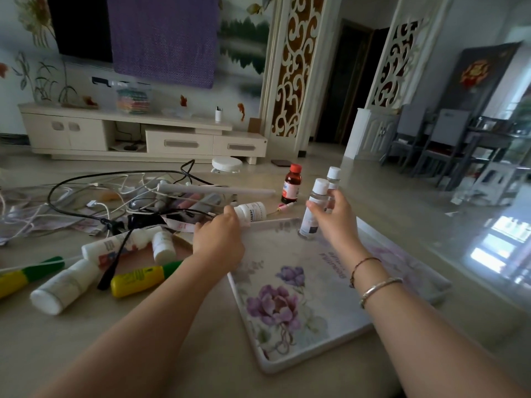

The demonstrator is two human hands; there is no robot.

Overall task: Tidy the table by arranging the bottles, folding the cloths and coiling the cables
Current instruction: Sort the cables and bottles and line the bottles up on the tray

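Note:
My right hand grips a clear bottle with a white cap, standing it at the far edge of a flowered tray. A second clear bottle stands just behind it. My left hand grips a white pill bottle lying on its side at the tray's far left corner. A brown bottle with a red cap stands upright beyond. To the left lie white bottles and yellow-green tubes. Tangled black and white cables pile up behind them.
A white rod lies across the cable pile. A measuring tape curls by my left hand. The glossy table edge runs along the right. A TV cabinet stands across the floor, with a round white robot before it.

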